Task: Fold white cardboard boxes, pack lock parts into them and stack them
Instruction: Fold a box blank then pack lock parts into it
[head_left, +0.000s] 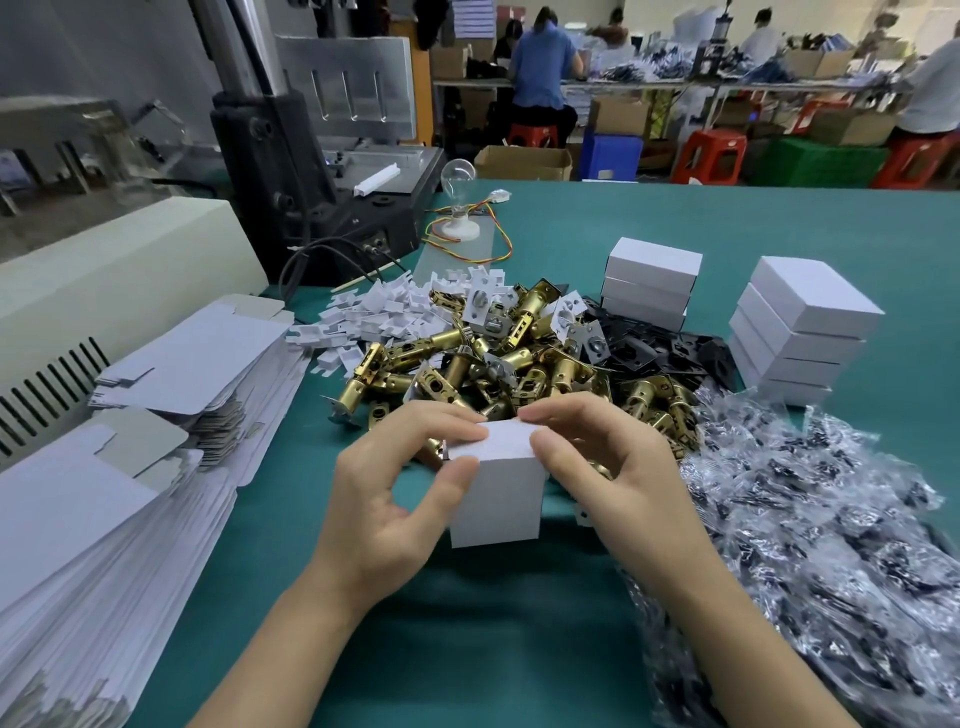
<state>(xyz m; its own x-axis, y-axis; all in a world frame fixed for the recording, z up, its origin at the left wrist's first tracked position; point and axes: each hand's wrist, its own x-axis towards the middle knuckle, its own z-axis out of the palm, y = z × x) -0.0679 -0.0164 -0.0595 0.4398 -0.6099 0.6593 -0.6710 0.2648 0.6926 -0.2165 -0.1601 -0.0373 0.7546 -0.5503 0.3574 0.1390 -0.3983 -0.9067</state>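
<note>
Done: seven closed white cardboard boxes (800, 332) are being kept stacked at two o'clock.
In hand: small white cardboard box (496, 488) is being closed, grasped by left hand (400, 499) and right hand (608, 467).
Left: brass lock latches (498, 358) at twelve o'clock are waiting unpacked.

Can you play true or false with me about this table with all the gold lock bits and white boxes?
1. Both hands hold one white box. True: the left hand and the right hand have a grip on the white box from either side.
2. The table is red. False: the table is covered in teal green.
3. Two stacks of closed boxes stand at the far right. True: the nearer stack is taller than the farther stack.
4. The gold lock parts are lined up in neat rows. False: the gold lock parts lie in a jumbled heap.
5. The flat unfolded boxes are on the right. False: the flat unfolded boxes are piled on the left.
</note>
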